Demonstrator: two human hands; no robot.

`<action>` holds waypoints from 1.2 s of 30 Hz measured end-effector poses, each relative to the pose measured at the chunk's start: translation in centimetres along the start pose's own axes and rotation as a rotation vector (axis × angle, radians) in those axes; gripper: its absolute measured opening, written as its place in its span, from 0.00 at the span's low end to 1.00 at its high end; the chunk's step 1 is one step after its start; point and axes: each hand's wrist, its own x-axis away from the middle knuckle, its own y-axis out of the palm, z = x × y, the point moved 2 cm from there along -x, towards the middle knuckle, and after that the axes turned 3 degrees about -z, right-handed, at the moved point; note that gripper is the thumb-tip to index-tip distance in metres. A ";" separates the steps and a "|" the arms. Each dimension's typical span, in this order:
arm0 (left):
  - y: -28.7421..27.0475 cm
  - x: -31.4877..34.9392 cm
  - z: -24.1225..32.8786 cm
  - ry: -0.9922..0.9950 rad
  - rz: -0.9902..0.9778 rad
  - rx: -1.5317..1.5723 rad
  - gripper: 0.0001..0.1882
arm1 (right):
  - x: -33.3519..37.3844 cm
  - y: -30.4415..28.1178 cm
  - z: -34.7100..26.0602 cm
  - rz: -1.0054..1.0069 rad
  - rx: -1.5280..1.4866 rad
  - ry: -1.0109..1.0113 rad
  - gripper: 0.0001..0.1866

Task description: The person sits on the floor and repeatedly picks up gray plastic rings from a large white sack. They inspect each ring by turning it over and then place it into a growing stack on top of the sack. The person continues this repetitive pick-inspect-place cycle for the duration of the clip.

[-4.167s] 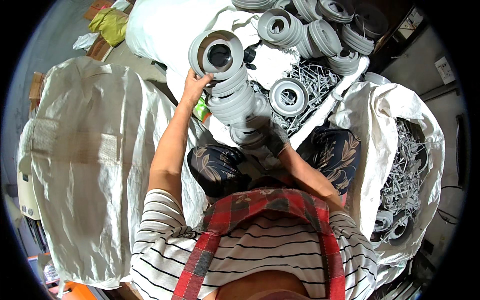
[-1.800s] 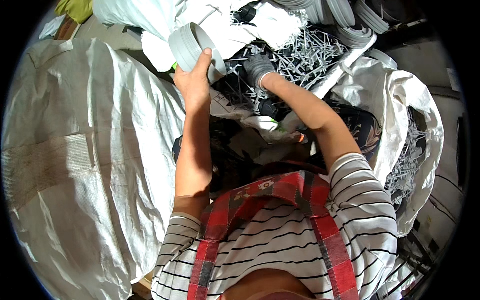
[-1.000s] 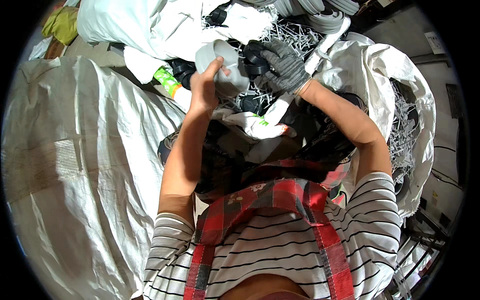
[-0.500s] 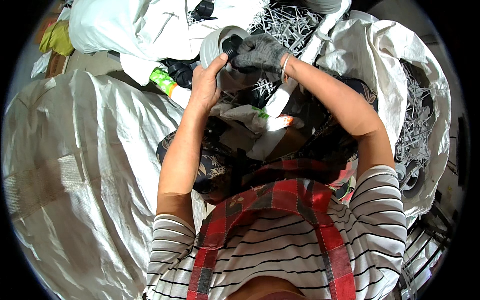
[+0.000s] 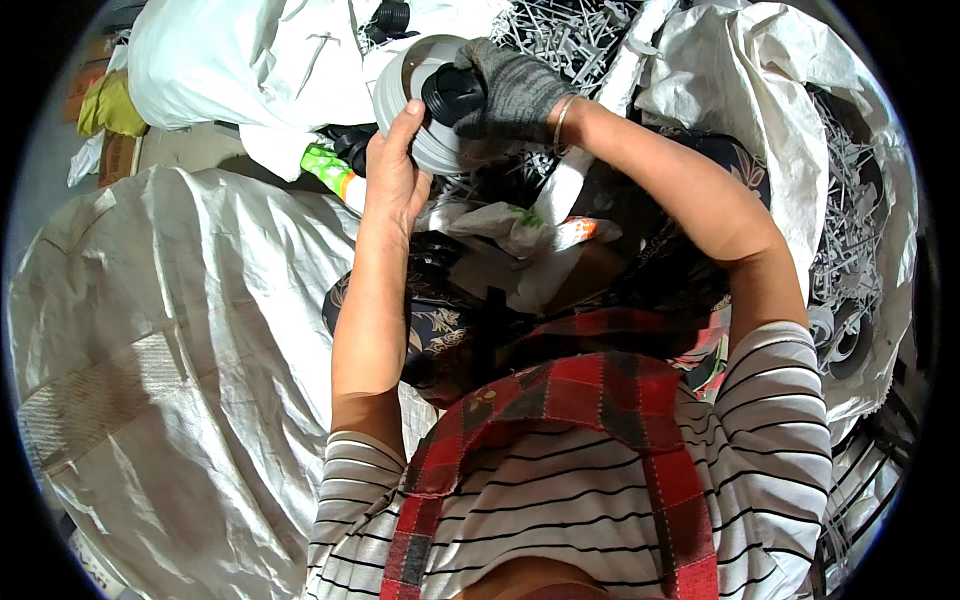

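Note:
My bare left hand (image 5: 396, 178) grips a round pale-grey ribbed plastic piece (image 5: 392, 90) by its near rim, thumb on the edge. Its wide opening is tilted toward me. In my right hand (image 5: 515, 92), which wears a dark grey knit glove, is a black ribbed plastic piece (image 5: 450, 97), round and hollow-looking. The gloved fingers wrap its right side, and it overlaps the opening of the grey piece. Whether the two are joined or merely touching I cannot tell.
A large white woven sack (image 5: 200, 320) fills the left. Beyond my hands lie many thin pale plastic sticks (image 5: 565, 40) and some black ribbed pieces (image 5: 392, 18). At the right, another white sack (image 5: 745, 75) holds similar sticks (image 5: 848, 225). Something yellow (image 5: 112, 104) lies far left.
Both hands have shifted slightly left with the pieces. The grey piece has tipped so its opening shows more, and the black piece is more exposed as the gloved hand has turned.

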 end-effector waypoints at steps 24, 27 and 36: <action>-0.8 0.5 0.4 -0.138 -0.087 0.010 0.21 | 1.4 0.1 -0.3 0.079 0.169 -0.542 0.32; -0.7 0.8 0.2 -0.118 -0.091 -0.041 0.21 | 1.6 0.6 -0.1 0.094 0.217 -0.651 0.32; -0.2 0.8 -0.6 0.200 -0.219 -0.908 0.28 | 0.1 1.2 3.6 -0.391 -2.092 0.219 0.16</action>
